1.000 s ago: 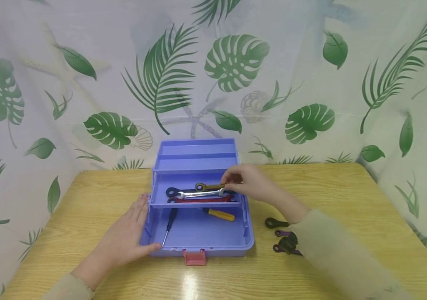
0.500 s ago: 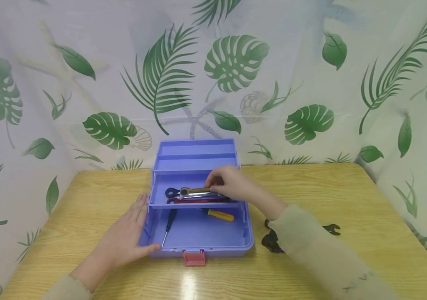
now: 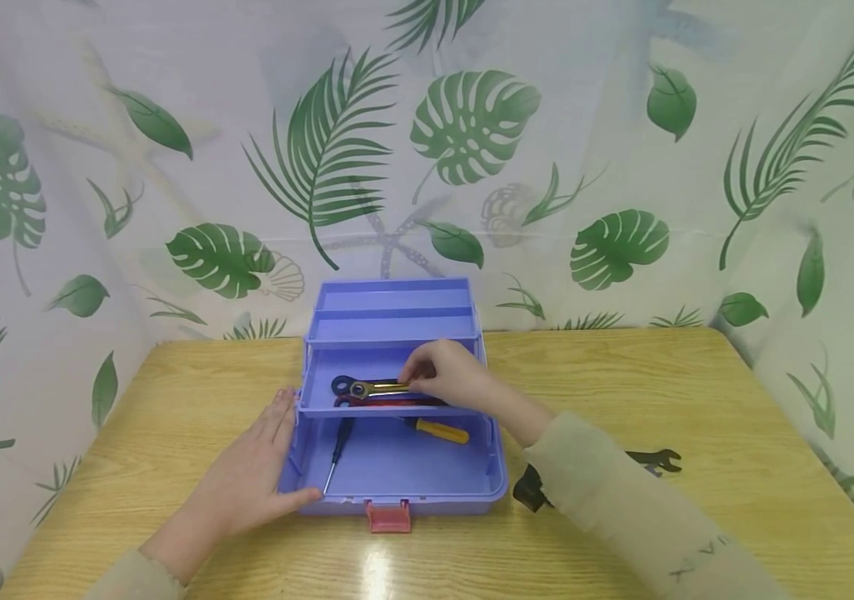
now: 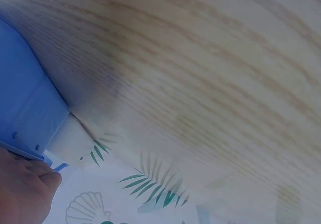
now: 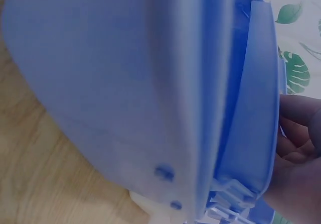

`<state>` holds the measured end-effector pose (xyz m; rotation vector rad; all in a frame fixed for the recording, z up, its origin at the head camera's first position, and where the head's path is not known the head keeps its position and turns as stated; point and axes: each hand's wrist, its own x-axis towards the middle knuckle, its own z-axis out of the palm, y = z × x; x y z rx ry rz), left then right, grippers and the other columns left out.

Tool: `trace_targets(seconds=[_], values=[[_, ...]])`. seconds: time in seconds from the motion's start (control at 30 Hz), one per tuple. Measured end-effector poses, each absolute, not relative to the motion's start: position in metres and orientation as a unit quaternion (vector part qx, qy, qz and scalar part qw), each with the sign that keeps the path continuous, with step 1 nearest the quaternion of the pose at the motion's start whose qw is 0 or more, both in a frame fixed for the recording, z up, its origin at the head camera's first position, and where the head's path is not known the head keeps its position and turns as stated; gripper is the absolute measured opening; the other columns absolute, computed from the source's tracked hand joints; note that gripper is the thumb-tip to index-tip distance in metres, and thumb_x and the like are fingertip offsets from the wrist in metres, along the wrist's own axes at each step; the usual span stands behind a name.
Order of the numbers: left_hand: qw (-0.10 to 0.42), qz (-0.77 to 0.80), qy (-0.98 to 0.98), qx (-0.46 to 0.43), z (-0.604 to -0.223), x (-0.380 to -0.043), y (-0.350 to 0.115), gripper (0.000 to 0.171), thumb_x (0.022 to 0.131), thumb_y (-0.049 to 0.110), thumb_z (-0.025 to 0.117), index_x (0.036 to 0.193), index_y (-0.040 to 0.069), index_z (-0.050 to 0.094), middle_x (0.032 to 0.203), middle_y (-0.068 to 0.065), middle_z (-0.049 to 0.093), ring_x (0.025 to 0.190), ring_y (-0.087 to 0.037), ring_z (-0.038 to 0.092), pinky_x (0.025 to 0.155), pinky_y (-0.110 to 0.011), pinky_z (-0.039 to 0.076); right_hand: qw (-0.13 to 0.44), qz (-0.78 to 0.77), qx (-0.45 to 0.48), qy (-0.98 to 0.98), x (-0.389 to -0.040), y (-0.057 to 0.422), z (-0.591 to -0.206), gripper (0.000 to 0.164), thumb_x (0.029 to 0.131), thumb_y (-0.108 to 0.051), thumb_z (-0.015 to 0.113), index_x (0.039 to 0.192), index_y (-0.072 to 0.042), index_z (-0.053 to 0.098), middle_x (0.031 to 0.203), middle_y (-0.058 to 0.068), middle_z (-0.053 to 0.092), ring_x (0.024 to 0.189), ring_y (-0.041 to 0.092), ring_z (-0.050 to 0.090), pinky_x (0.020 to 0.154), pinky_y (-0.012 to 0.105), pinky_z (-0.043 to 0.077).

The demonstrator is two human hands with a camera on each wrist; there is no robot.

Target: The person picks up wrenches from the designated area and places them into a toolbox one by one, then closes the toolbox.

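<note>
A blue toolbox point(image 3: 412, 473) stands open on the table, its two trays raised in steps at the back. My right hand point(image 3: 447, 375) pinches a gold ratchet wrench point(image 3: 376, 389) between thumb and fingers, low over the middle tray. Under and beside it lie a dark ring wrench point(image 3: 341, 384) and a red wrench point(image 3: 389, 402); a silver wrench is mostly hidden beneath the gold one. My left hand point(image 3: 247, 475), fingers straight, rests along the toolbox's left side, thumb at the front corner. The right wrist view shows my right hand point(image 5: 301, 169) behind the tray wall point(image 5: 253, 108), wrench hidden.
In the toolbox bottom lie a black screwdriver point(image 3: 340, 446) and a yellow-handled screwdriver point(image 3: 441, 430). A red latch point(image 3: 390, 517) hangs at the front. Right of the box, a dark open-end wrench point(image 3: 662, 459) and a black tool point(image 3: 530, 490) lie partly under my right sleeve point(image 3: 606, 483).
My right hand has moved left and slightly down with the gold wrench, which now lies over the silver wrench. The left hand has stayed in place.
</note>
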<state>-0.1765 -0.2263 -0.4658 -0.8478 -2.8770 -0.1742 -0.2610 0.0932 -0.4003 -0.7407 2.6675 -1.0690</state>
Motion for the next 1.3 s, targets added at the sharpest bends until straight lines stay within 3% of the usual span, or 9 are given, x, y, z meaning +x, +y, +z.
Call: trace_targets(seconds=[0.67,0.93,1.3], values=[[0.065,-0.067,-0.957,-0.273,-0.4646,-0.1763,-0.2246,0.122,0.088,0.071,0.069,0.159,-0.018,0.026,0.172,-0.034,0.019,0.159,-0.049,0.028,0.127,-0.057,0.038,0.076,-0.363,-0.254,0.893,-0.2634,0.0869,-0.4061,0.01,0.097,-0.001,0.073,0.101,-0.004,0.081,0.1,0.009,0.081,0.083,0.011,0.069,0.079,0.024,0.061],[0.071,-0.064,-0.956,-0.277,-0.466,-0.1769,-0.2257,0.123,0.088,0.073,0.068,0.16,-0.018,0.025,0.172,-0.034,0.019,0.159,-0.05,0.029,0.127,-0.057,0.038,0.076,-0.379,-0.256,0.886,-0.2625,0.0863,-0.4052,0.012,0.097,0.0,0.073,0.105,-0.002,0.081,0.105,0.01,0.082,0.096,0.018,0.077,0.09,0.028,0.065],[0.072,-0.065,-0.956,-0.278,-0.4672,-0.1766,-0.2265,0.124,0.088,0.075,0.066,0.16,-0.017,0.025,0.172,-0.034,0.019,0.159,-0.049,0.029,0.127,-0.057,0.038,0.072,-0.391,-0.242,0.885,-0.2608,0.0926,-0.4024,0.015,0.097,-0.001,0.073,0.11,0.0,0.079,0.108,0.012,0.081,0.099,0.022,0.076,0.091,0.03,0.065]])
